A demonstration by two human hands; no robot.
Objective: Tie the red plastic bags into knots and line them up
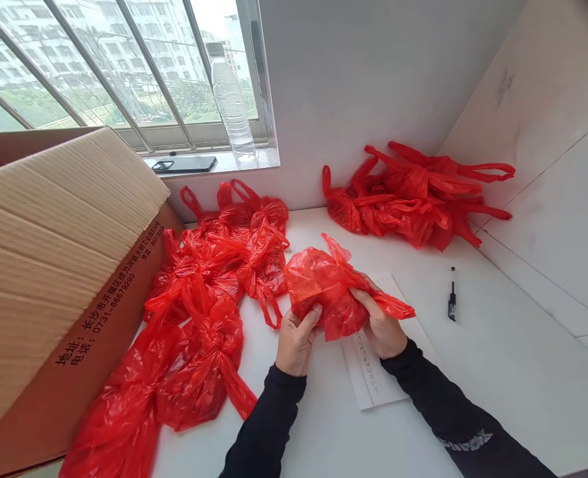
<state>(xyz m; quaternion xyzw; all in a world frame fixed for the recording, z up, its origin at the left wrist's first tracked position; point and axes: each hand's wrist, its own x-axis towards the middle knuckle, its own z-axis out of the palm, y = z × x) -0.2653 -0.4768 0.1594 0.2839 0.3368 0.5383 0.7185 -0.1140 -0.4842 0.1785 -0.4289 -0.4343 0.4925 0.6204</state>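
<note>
Both my hands grip one crumpled red plastic bag (323,289) just above the white table (497,372). My left hand (295,338) pinches its lower left part with closed fingers. My right hand (381,325) holds its right side, where a handle tail sticks out to the right. Under my right hand lies a white sheet of paper (368,378) with printed lines. Both my arms wear black sleeves.
A heap of knotted red bags (208,305) lies to the left, beside an open cardboard box (49,265). Another pile of red bags (413,196) sits at the back right by the wall. A black pen (452,299) lies right. A water bottle (231,99) and a phone (184,164) rest on the windowsill.
</note>
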